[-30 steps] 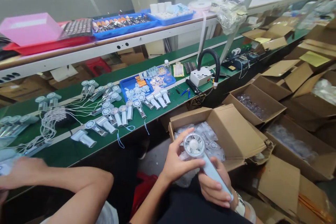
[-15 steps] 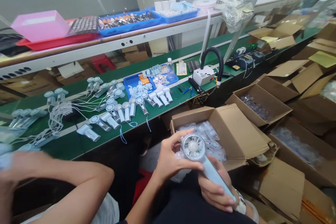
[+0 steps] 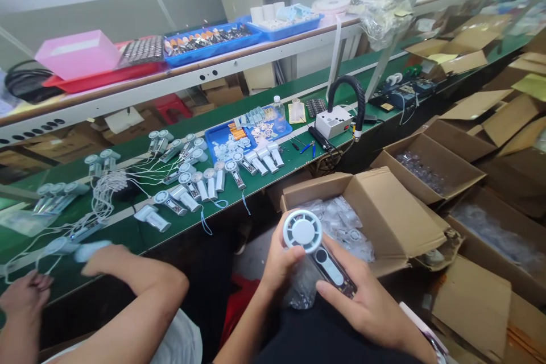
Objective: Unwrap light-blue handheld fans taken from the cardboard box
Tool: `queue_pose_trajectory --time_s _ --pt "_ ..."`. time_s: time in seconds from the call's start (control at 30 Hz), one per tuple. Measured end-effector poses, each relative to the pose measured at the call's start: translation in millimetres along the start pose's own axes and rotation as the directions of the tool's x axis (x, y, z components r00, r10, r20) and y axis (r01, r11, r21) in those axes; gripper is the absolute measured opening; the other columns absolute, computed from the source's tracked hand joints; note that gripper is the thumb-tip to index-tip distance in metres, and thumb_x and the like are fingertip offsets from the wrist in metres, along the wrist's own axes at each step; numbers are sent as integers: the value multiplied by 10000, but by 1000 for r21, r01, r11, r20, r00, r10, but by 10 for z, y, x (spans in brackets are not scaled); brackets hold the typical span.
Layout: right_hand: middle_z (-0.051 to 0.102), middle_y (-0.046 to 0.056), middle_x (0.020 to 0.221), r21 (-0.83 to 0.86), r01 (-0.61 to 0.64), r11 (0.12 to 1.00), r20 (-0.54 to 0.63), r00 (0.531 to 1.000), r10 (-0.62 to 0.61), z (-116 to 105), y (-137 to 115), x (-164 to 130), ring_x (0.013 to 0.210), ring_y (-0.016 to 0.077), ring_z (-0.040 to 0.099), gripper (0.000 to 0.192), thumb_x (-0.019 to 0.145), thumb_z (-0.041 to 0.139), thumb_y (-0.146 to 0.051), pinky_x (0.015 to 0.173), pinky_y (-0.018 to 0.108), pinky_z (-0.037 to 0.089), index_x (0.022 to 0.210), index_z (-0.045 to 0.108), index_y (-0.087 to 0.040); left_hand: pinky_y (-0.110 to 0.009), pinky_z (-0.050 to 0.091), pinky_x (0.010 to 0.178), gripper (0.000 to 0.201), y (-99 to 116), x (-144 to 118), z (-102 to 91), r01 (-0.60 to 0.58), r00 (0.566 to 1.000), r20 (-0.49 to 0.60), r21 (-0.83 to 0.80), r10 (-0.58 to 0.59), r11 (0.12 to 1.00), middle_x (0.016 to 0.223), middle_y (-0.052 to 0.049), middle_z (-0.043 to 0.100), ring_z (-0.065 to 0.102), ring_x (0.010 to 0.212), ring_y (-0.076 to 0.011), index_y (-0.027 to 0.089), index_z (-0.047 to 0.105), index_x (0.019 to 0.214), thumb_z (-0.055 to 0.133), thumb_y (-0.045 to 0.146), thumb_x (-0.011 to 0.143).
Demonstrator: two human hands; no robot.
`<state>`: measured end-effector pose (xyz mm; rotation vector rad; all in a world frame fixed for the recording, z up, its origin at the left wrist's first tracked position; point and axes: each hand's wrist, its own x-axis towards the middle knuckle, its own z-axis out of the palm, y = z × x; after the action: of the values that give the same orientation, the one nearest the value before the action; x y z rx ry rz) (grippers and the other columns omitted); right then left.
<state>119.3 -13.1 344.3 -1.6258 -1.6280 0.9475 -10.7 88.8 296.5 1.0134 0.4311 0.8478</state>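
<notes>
One handheld fan point(image 3: 321, 256) lay in two hands, before one open carton point(image 3: 371, 222) containing clear bagged items. The desk point(image 3: 132, 239) carried more than a dozen similar light-blue fans point(image 3: 168, 203), overlapping too closely for an exact count, with one clear bottle point(image 3: 277, 105) and one grey box point(image 3: 330, 123) bearing a black hose. At far left appeared two hands of a co-worker point(image 3: 100, 259). The wearer's left forearm rose obliquely from below; the right entered from the lower right, the fan slanting between them, head to the upper left. The left hand point(image 3: 278, 264) was curled about the fan's head, thumb at its lower rim. The right hand point(image 3: 362, 293) was clasped part-open about the handle, thumb along the near side; fingers behind were hidden.
</notes>
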Motion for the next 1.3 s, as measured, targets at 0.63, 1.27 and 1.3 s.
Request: queue_pose_trajectory --time_s 0.63,1.27,1.3 --pt "353 -11 1293 527 -316 789 252 945 209 -46 -64 -24 1087 90 460 568 887 428 -413 939 201 401 1394 171 -397 -306 397 788 500 -75 52 -79 -11 979 -195 271 66 963 947 -141 541 498 853 -180 57 522 1047 410 502 848" --pt "591 107 861 527 -612 589 532 779 333 929 1787 412 698 126 551 438 741 594 -381 502 170 412 1054 639 -78 -187 427 620 702 -609 -350 -644 501 310 -717 -434 -624 749 804 -73 573 526 719 -133 9 490 929 813 290 373" --pt "589 108 830 467 -688 555 530 720 447 937 2054 395 644 109 527 429 715 618 -340 489 170 401 1045 641 -68 -172 419 602 686 -597 -338 -647 499 282 -735 -437 -617 748 810 -67 573 522 725 -125 15 487 908 809 292 369"
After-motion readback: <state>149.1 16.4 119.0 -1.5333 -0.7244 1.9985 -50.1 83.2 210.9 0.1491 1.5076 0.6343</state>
